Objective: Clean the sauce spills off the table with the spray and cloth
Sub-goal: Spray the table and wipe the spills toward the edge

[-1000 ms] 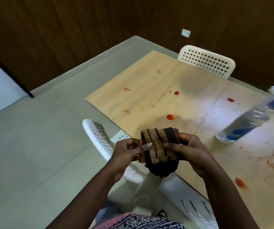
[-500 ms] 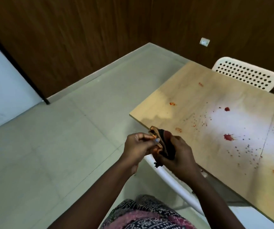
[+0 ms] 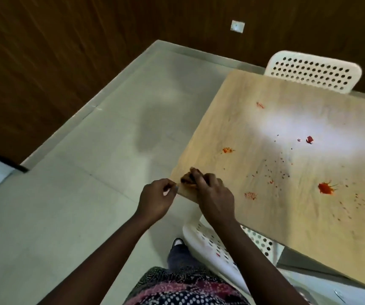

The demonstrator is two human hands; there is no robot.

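My right hand (image 3: pixel 213 194) grips a bunched brown-and-black striped cloth (image 3: pixel 187 178) over the near-left corner of the light wooden table (image 3: pixel 238 119). Most of the cloth is hidden under my fingers. My left hand (image 3: pixel 158 198) hovers just left of that corner, beside the cloth, with fingers curled and thumb meeting fingertips; whether it pinches a bit of cloth is unclear. Red sauce spills dot the tabletop: a large blot (image 3: pixel 325 188), a smear (image 3: pixel 251 195), a spot (image 3: pixel 227 150) and several small specks. The spray bottle is out of view.
A white perforated chair (image 3: pixel 313 71) stands at the table's far side. Another white chair (image 3: pixel 212 245) sits below my arms at the near edge. Grey tiled floor (image 3: pixel 89 172) stretches left to a dark wood-panelled wall (image 3: pixel 67 40).
The view has swung left, so the spray bottle left the frame. My right hand carried the cloth to the table's near-left corner, and my left hand has come away from it.
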